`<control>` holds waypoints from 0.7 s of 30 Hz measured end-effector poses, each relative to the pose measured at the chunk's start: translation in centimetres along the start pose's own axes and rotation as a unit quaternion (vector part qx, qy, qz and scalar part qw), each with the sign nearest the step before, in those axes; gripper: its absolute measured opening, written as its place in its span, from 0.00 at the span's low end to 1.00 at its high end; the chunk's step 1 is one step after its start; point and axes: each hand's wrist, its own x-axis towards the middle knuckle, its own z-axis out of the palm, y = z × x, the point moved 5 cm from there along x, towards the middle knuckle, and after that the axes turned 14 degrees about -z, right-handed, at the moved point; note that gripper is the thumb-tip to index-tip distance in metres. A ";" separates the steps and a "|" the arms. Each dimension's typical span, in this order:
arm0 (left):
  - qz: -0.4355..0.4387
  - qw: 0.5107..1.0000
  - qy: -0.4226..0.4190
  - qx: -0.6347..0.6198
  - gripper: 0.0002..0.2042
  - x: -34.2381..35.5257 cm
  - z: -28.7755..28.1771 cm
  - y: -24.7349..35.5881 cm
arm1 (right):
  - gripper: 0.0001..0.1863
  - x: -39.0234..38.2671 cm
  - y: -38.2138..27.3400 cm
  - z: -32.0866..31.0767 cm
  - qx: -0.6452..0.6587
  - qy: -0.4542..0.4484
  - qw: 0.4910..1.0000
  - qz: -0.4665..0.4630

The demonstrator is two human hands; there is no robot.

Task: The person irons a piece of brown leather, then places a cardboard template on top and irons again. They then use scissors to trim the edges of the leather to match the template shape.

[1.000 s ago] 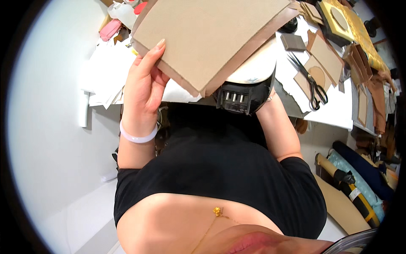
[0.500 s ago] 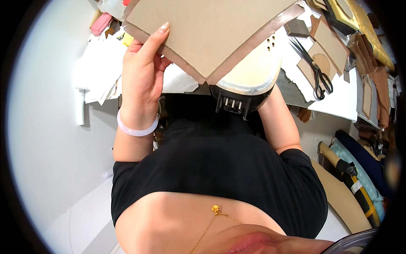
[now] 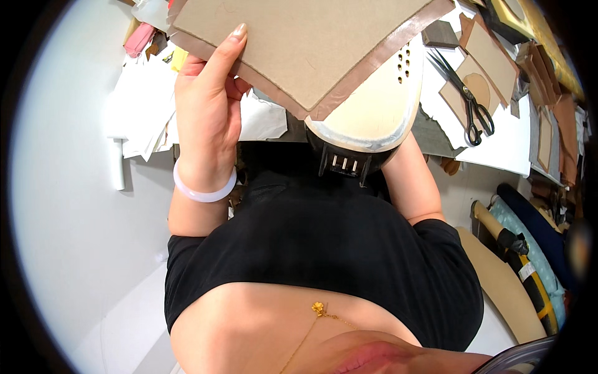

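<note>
White table [image 3: 498, 146] fills the top of the view, and it is messy with paper and card bits. Below it the floor is pale and bare-looking.

The left hand [image 3: 208, 109] is up near the table edge. Its fingers are stretched out long and lie flat on the brown cardboard sheet [image 3: 299, 43], with the thumb tucked under the sheet's edge, so the hand pinches the sheet. A pale ring-shaped bangle [image 3: 204, 190] sits on that wrist.

The right hand is hidden behind the cardboard, so I cannot tell if it is shut or spread. Only its forearm shows.

Under the cardboard sheet is a cream iron [image 3: 370, 115] with a black back end, touching the sheet's taped edge. To the right, black scissors [image 3: 468, 103] lie on the table beside small brown card pieces [image 3: 479, 53]. White papers [image 3: 140, 109] lie to the left of the hand. Rolls of cloth [image 3: 526, 249] lean at the far right.
</note>
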 end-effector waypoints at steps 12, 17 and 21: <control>0.013 1.000 0.002 0.000 0.11 -0.6 -0.1 0.2 | 0.31 -0.5 0.1 -0.2 -0.004 0.001 1.000 -0.004; 0.010 1.000 -0.003 0.001 0.11 -0.6 -0.4 0.0 | 0.31 -0.8 0.0 -0.2 -0.007 0.000 1.000 -0.006; 0.013 1.000 -0.008 -0.005 0.12 -0.8 -0.2 0.0 | 0.31 -0.9 0.0 -0.5 -0.008 0.003 1.000 -0.008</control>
